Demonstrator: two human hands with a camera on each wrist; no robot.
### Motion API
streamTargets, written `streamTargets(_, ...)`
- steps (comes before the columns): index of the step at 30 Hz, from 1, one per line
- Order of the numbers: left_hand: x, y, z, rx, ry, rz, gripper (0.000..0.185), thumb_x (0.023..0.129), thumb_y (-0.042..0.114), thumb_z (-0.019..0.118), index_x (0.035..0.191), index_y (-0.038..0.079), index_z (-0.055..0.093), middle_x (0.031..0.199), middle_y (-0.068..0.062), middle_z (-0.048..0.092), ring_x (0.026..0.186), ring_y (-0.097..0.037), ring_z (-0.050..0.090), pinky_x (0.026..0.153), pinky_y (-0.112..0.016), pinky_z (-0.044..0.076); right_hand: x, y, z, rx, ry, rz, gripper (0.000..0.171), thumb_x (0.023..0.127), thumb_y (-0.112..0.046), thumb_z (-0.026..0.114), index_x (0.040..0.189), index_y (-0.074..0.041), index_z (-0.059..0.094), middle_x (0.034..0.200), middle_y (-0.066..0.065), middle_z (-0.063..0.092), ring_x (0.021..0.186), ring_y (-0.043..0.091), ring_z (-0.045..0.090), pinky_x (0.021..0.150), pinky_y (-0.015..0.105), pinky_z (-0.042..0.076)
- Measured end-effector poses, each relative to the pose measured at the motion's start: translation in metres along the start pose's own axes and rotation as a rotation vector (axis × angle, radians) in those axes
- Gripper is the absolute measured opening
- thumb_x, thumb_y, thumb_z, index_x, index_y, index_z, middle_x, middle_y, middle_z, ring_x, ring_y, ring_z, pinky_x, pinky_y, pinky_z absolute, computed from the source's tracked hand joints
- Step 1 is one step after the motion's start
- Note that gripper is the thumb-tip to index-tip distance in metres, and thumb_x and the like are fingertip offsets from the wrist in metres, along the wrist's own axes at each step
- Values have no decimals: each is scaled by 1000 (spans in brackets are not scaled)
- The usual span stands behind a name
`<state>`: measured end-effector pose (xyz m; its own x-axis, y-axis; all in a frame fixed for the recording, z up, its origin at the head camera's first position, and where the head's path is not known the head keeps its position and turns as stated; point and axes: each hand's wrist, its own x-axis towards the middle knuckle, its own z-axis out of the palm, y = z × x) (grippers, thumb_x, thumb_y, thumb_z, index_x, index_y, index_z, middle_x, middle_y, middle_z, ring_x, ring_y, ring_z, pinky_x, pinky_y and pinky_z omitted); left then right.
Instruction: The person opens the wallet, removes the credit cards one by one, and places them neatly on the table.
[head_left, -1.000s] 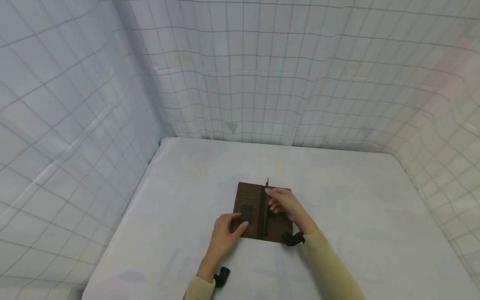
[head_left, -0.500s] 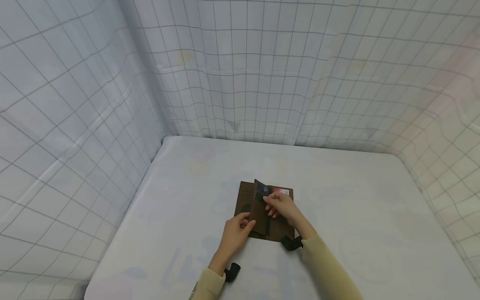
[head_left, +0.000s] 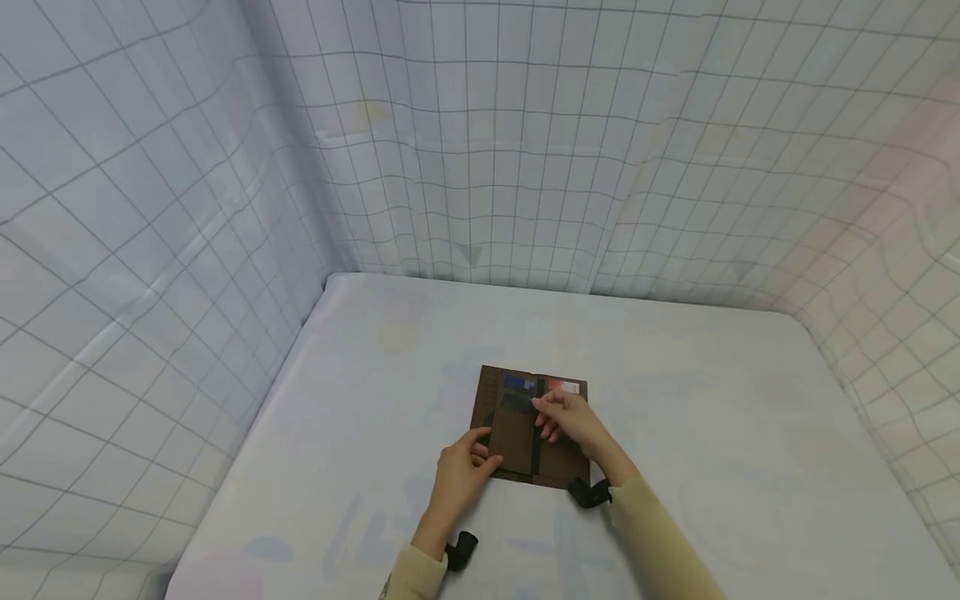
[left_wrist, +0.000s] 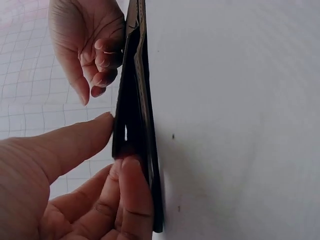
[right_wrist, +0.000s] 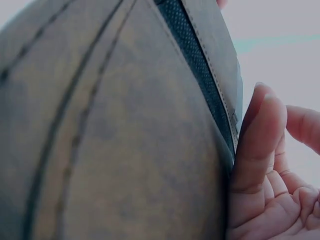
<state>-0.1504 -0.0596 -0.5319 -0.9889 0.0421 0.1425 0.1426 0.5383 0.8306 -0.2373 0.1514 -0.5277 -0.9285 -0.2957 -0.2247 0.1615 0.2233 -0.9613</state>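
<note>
Fingers (head_left: 480, 446) of the left hand (head_left: 459, 477) pinch the wallet (head_left: 517, 433) edge at lower centre — steadying it — while the right hand (head_left: 573, 421) grips its flap.

Surroundings: I see a pale table enclosed by gridded fabric walls.

I note a white table (head_left: 720, 433) with rounded far corners and faint pastel smudges on its surface. A pale sheet printed with a thin dark grid (head_left: 525, 150) hangs behind it and wraps round the left and right sides, wrinkled and sagging in places. From the left wrist view, I find the same tabletop (left_wrist: 240, 100) bearing a few tiny dark specks.
</note>
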Motion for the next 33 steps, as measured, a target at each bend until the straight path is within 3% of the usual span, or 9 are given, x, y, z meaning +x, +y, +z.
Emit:
streamTargets(4,-4,1,0,101,18,36,43,78,9,78,117,0,63,85,-2,60,73,-13,54,64,-30,46,2,1,0,-12,-12,-6,36,93,-33,61,99,2,58,78,9,62,58,17,60,53,27,51)
streamTargets(10,-8,0,-1,218,17,128,50,79,8,76,126,2,59,113,-15,56,101,-31,47,84,-46,42,5,1,1,-72,0,-43,33,94,-32,60,97,1,58,79,10,63,61,20,62,51,31,53)
streamTargets(17,-9,-5,-4,268,-117,188,57,89,22,67,137,-3,47,141,-23,39,130,-45,29,98,-61,27,14,-14,1,-177,131,-122,26,91,-28,65,89,-2,59,74,9,65,60,22,61,50,33,52)
streamTargets(20,-11,-4,-8,298,-159,213,56,93,23,61,140,-2,43,145,-22,36,133,-44,26,100,-60,26,24,-16,0,-235,187,-122,26,89,-29,68,86,-5,61,71,7,64,58,21,60,49,32,51)
streamTargets(23,-12,-3,-10,305,-153,239,52,94,19,59,140,-1,43,145,-20,37,133,-44,27,100,-59,28,36,-14,-3,-285,207,-95,27,86,-32,71,85,-7,62,70,3,62,55,17,57,47,31,50)
streamTargets(33,-9,-11,-8,269,-105,245,51,90,13,64,137,2,48,142,-18,40,130,-42,31,96,-60,30,48,-21,-6,-397,125,-9,30,83,-36,73,88,-8,63,69,5,57,51,18,51,43,29,47)
